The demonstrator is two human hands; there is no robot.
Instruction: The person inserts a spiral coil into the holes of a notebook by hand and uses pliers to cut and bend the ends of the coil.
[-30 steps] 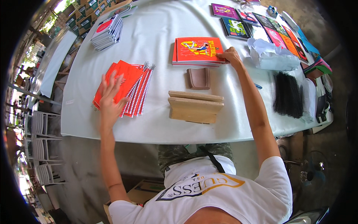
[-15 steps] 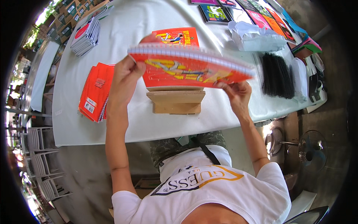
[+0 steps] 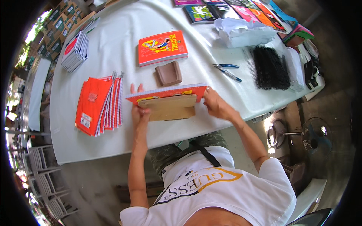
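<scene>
An orange notebook block (image 3: 166, 92) stands on its edge against a wooden jig (image 3: 171, 108) near the front of the white table (image 3: 113, 143). My left hand (image 3: 138, 107) grips its left end, fingers over the top. My right hand (image 3: 213, 103) holds its right end. A small brown wooden block (image 3: 168, 73) lies just behind it. Farther back lies a stack of orange illustrated notebooks (image 3: 162, 47).
A fanned pile of orange spiral notebooks (image 3: 100, 105) lies to the left, another stack (image 3: 76, 49) at the far left. Pliers (image 3: 226, 70), black spiral coils (image 3: 268, 67) and crumpled plastic (image 3: 243, 32) lie to the right. Colourful covers (image 3: 233, 9) line the far edge. A fan (image 3: 301, 133) stands on the floor.
I lifted a notebook from the far stack, carried it toward me in both hands, and now hold it on edge against the wooden jig.
</scene>
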